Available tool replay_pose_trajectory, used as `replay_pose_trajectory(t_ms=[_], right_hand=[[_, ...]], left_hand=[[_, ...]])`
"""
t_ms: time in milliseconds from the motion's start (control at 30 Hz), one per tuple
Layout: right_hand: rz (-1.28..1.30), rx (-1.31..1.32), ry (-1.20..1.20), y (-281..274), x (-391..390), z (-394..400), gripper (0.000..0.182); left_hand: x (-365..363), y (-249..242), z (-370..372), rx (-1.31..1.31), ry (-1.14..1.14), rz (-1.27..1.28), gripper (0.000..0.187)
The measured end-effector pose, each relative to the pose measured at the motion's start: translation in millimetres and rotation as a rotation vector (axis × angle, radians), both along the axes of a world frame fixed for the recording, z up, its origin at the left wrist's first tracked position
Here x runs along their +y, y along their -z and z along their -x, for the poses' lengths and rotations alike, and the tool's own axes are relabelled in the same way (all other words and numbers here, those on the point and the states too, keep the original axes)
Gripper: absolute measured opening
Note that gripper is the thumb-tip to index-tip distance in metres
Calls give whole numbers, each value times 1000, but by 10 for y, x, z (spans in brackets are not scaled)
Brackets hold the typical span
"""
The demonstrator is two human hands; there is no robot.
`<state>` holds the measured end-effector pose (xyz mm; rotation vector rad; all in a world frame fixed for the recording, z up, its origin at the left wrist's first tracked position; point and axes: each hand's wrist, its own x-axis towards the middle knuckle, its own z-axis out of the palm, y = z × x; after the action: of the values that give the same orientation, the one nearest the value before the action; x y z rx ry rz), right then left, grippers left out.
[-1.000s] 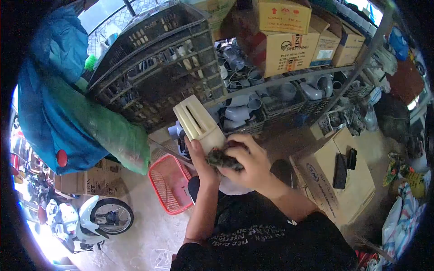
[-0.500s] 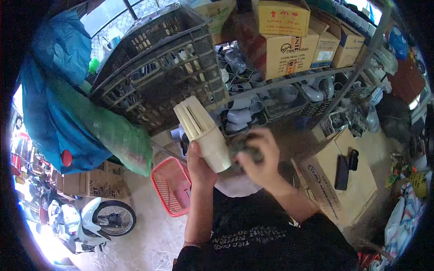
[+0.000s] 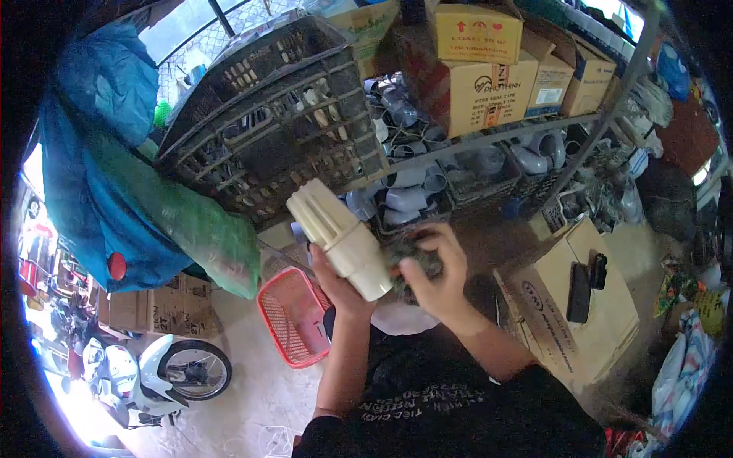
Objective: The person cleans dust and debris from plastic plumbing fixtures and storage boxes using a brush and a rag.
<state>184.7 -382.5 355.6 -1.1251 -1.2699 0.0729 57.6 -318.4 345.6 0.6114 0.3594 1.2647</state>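
Observation:
My left hand [image 3: 341, 286] is closed around a cream plastic foot valve [image 3: 347, 248] with long slots at its upper end. The valve tilts, slotted end up and left, its smooth round end towards my right hand. In my right hand [image 3: 447, 275], curled fingers hold a dark, crumpled rag [image 3: 416, 263] against or just beside the valve's smooth end. Motion blurs the rag, so its exact contact cannot be made out.
A red plastic basket [image 3: 267, 313] stands on the floor at left. Ahead rises a large black crate [image 3: 267, 145]. Grey pipe fittings [image 3: 405, 198] fill the shelf, under cardboard boxes [image 3: 489, 88]. At right, a phone [image 3: 578, 294] lies on a carton [image 3: 546, 282]. A motorbike [image 3: 164, 374] is parked left.
The foot valve has shifted slightly downward and turned, showing more of its slots. My left hand moved a little right with it; my right hand with the rag moved slightly.

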Motion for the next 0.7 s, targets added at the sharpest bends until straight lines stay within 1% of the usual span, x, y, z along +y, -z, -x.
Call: replay_pose_trajectory(t_ms=[67, 100, 200, 233, 333, 367, 467, 500, 600, 633, 667, 700], right_hand=[[3, -139, -87, -161, -110, 87, 31], [21, -192, -64, -106, -135, 92, 34], [-52, -400, -56, -62, -119, 45, 37], [22, -346, -87, -67, -145, 62, 36], [-87, -159, -112, 124, 30, 22, 33], [-33, -139, -57, 192, 50, 3, 34], [55, -91, 44, 338, 97, -46, 35], [66, -17, -6, 360, 72, -44, 36], [-26, -3, -60, 214, -66, -32, 36], [-74, -83, -112, 114, -108, -2, 36], [-81, -138, -112, 35, -130, 9, 35], [-87, -193, -113, -29, -152, 19, 35]], left_hand=[[6, 50, -51, 40, -20, 79, 63], [-26, 31, -37, 13, 39, 8, 60], [-40, 63, 2, 33, 110, 10, 59], [-62, 65, -13, 67, 61, 51, 60], [-10, 161, -14, 44, 10, -31, 61], [-10, 182, 15, 86, 29, -29, 68], [-86, 166, 33, 289, -85, -135, 77], [-87, 195, -2, 320, -149, -133, 82], [-118, 107, 39, 101, 92, -101, 78], [-133, 75, 15, 144, 93, -72, 73], [-138, 52, -19, 186, 98, -47, 70], [-144, 69, -39, 157, 87, 41, 69]])
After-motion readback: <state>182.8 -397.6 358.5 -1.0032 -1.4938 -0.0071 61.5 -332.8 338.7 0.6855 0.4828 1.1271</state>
